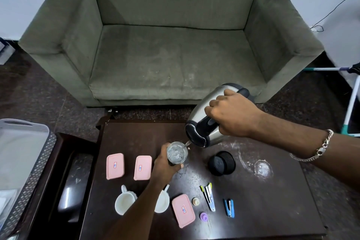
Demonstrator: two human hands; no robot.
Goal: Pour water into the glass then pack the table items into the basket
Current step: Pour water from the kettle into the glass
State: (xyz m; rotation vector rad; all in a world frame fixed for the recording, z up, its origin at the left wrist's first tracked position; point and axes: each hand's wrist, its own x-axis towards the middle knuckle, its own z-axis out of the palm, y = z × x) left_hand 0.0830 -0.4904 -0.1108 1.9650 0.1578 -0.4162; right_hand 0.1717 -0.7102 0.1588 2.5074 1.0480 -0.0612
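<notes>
My right hand [231, 116] grips the black handle of a steel kettle [206, 122], tilted with its spout over a clear glass [176, 154]. Water runs from the spout into the glass, which holds some water. My left hand [165, 167] is wrapped around the glass, which stands on the dark table [263, 200]. On the table lie three pink lidded boxes [115, 166] [142, 167] [183, 210], two white cups [124, 201] [162, 201], a black kettle base [222, 163], two staplers [208, 196] [229, 207] and two small caps [195, 201] [203, 216]. A grey basket [37, 161] stands at the left.
A grey-green sofa [171, 45] stands behind the table. A low dark side stand [64, 181] sits between basket and table. A second clear glass [262, 167] lies at the right of the table. A white rack [350, 103] is at the far right.
</notes>
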